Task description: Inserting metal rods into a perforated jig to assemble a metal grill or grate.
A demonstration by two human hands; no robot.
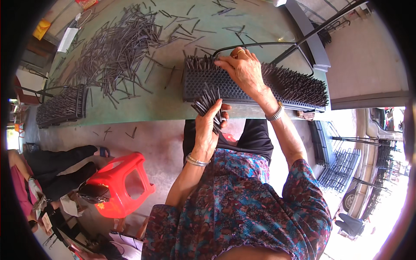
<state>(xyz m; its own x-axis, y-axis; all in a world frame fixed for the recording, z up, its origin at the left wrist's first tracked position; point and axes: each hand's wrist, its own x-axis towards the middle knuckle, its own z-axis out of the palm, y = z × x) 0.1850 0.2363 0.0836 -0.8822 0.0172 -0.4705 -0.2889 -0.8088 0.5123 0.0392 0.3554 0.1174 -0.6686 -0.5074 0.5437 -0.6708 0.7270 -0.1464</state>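
My left hand (209, 123) is closed around a bundle of thin dark sticks (207, 100), their ends fanning out above the fingers. It is just in front of a long black perforated rack (210, 84). Over the rack's left half, my right hand (242, 69) has its thumb and fingers pinched together at the back rows; what lies between the fingertips is too small to tell. Dark sticks (299, 85) stand packed in the holes of the rack's right half, and more stand along its back left. Bare holes show at the front left.
A large heap of loose dark sticks (121, 47) covers the left of the green table (169, 102). Another filled rack (65, 106) sits at the left edge. A bent metal rod frame (277, 56) rises over my rack. A red stool (125, 184) and a seated person (26, 182) are at lower left.
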